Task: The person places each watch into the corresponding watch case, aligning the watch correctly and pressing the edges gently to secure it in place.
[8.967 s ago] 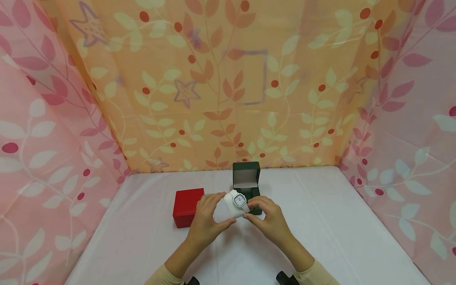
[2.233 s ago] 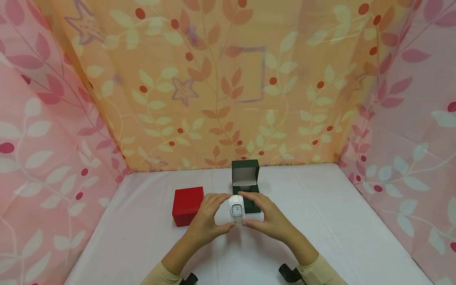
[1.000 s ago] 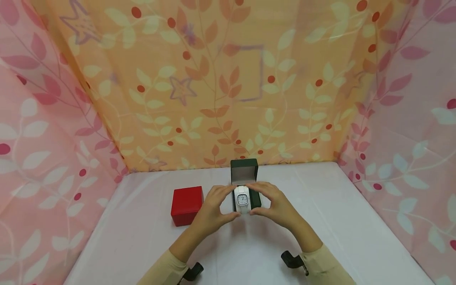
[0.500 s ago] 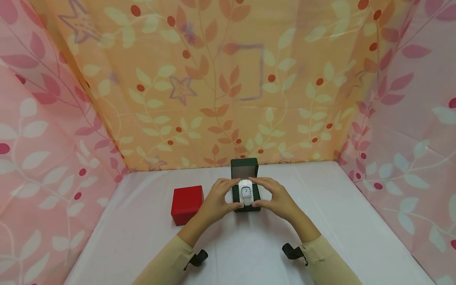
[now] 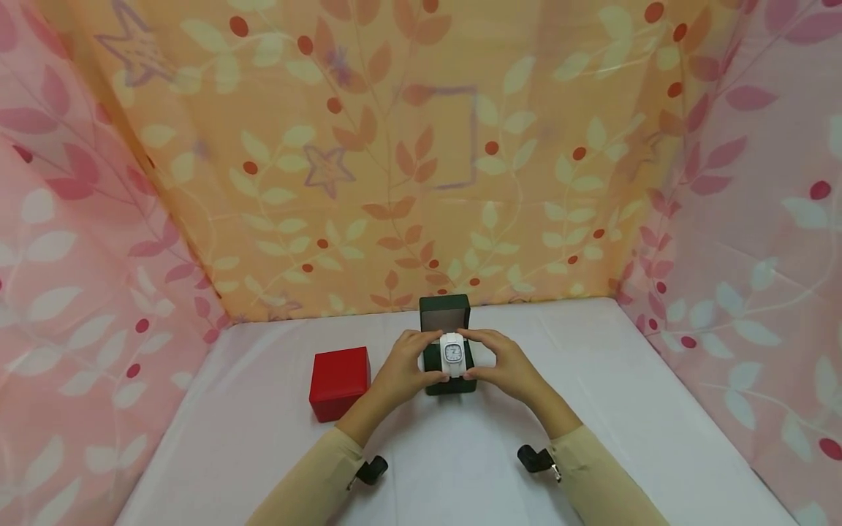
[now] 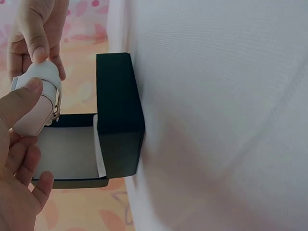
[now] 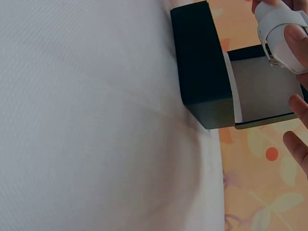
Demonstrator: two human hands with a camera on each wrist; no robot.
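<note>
A white wristwatch (image 5: 453, 353) with a squarish dial is strapped round a white cushion (image 6: 33, 114). My left hand (image 5: 404, 365) pinches one end of the cushion between thumb and fingers, and my right hand (image 5: 506, 367) pinches the other end. In the head view the watch overlaps the lower half of a dark green box (image 5: 450, 384), whose grey-lined lid (image 5: 444, 310) stands raised behind it. Both wrist views show the watch and cushion held above the box, with the strap's buckle (image 7: 273, 61) on the cushion's side.
A closed red box (image 5: 339, 383) sits on the white-covered table (image 5: 263, 438), left of the green one and close to my left forearm. A patterned yellow-orange curtain (image 5: 368, 219) hangs behind the table, with pink curtains (image 5: 59, 292) along the sides.
Both hands have carried the watch on its cushion forward, from in front of the green box to over it. Earlier the watch was tilted; now its dial stands upright in the head view.
</note>
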